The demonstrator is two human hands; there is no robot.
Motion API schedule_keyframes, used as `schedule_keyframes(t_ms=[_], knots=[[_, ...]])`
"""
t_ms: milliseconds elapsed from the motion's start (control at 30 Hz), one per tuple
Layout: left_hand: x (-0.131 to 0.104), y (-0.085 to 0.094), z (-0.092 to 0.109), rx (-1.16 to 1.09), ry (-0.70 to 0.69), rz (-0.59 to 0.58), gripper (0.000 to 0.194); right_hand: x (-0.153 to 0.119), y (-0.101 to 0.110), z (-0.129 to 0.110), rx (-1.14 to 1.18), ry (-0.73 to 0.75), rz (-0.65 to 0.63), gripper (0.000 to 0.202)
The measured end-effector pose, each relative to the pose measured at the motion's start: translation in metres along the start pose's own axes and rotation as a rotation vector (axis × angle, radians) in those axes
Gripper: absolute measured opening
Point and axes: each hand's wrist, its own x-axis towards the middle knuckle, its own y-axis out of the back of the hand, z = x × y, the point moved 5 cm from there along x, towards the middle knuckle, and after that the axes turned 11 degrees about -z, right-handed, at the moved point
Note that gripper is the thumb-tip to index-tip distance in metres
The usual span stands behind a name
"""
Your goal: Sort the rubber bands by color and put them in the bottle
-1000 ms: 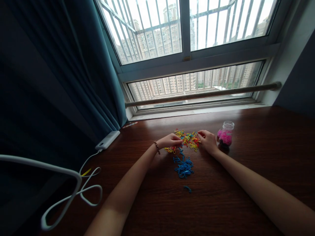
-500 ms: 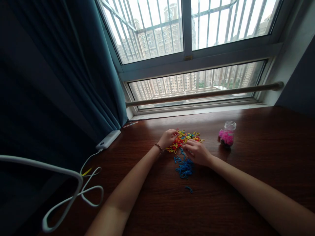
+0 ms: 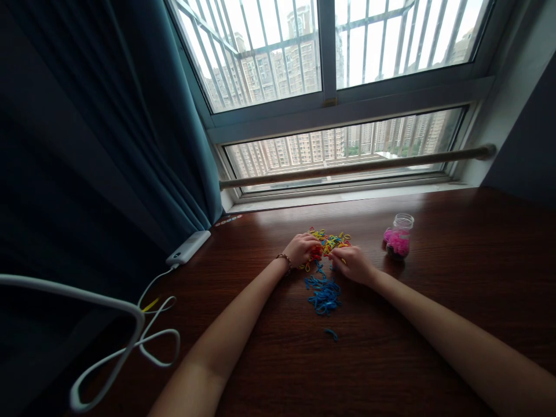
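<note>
A mixed heap of small elastic hair ties point(image 3: 329, 238), mostly yellow, red and orange, lies on the brown table. At its left side is my left hand point(image 3: 300, 249), fingers bent down together among red ties; their tips are partly hidden. On the heap's right edge my right hand point(image 3: 354, 265) has thumb and fingers pinched together. Whatever is in that pinch is too small to make out. Just nearer to me lies a pile of blue hair ties point(image 3: 325, 296), with one loose blue tie point(image 3: 330, 334) apart from it.
To the right stands an open clear jar point(image 3: 403, 222) holding pink and black hair ties, with pink ones beside it. A white power bank point(image 3: 188, 248) with a white cable point(image 3: 158, 333) is at the left, by the blue curtain point(image 3: 182, 145). A barred window is behind the table.
My left hand has lowered onto the red ties, its fingers reaching further over them. My right hand has shifted slightly right, its fingers closing into a tighter pinch.
</note>
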Motion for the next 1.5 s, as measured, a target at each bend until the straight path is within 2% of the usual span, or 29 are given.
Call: schedule_keyframes(t_ms=[100,167,200,267,333,400,500,600,733,867,933,1000,1133,1233,1333,1400,1500], knots=[[-0.001,0.001,-0.003,-0.039,0.017,0.063,0.034,0.004,-0.009,-0.004,0.339,0.048,-0.115,0.032],[-0.002,0.004,-0.006,-0.089,0.042,0.126,0.030,0.006,-0.008,-0.002,0.491,0.052,-0.105,0.035],[-0.002,0.006,-0.008,-0.119,0.065,0.159,0.026,0.007,-0.004,0.001,0.513,0.040,-0.055,0.035],[-0.003,0.009,-0.012,-0.184,0.119,0.214,0.018,0.007,0.007,0.013,0.417,-0.026,0.119,0.035],[-0.004,0.011,-0.016,-0.261,0.178,0.247,0.012,0.003,0.019,0.027,0.207,-0.120,0.296,0.032],[-0.004,0.012,-0.021,-0.374,0.240,0.262,0.014,0.002,0.024,0.038,0.007,-0.181,0.383,0.027],[-0.003,0.011,-0.022,-0.585,0.278,0.205,0.024,0.005,0.017,0.051,-0.121,-0.200,0.322,0.025],[0.001,0.013,-0.010,-0.687,0.153,0.108,0.028,0.009,0.006,0.059,-0.162,-0.231,0.228,0.024],[0.006,0.018,0.013,-0.617,-0.048,0.011,0.020,0.011,0.000,0.063,-0.192,-0.256,0.162,0.024],[0.008,0.014,0.021,-0.562,-0.073,-0.084,0.018,0.011,0.001,0.063,-0.179,-0.246,0.188,0.025],[0.008,0.012,0.017,-0.545,-0.041,-0.060,0.021,0.011,0.004,0.063,-0.153,-0.234,0.219,0.025],[0.006,0.012,0.009,-0.492,0.025,0.018,0.024,0.011,0.007,0.062,-0.122,-0.218,0.255,0.025],[0.002,0.011,-0.004,-0.263,0.150,0.154,0.022,0.008,0.016,0.058,-0.034,-0.180,0.349,0.026],[0.001,0.009,-0.003,-0.106,0.172,0.138,0.030,0.003,0.024,0.056,0.125,-0.240,0.440,0.027],[0.001,0.005,0.003,-0.009,0.155,0.053,0.038,-0.001,0.028,0.049,0.367,-0.288,0.498,0.027],[0.001,0.003,0.007,0.024,0.142,0.007,0.040,0.000,0.028,0.038,0.536,-0.252,0.476,0.027],[0.000,0.001,0.009,0.035,0.127,-0.033,0.042,0.002,0.026,0.019,0.752,-0.168,0.374,0.031]])
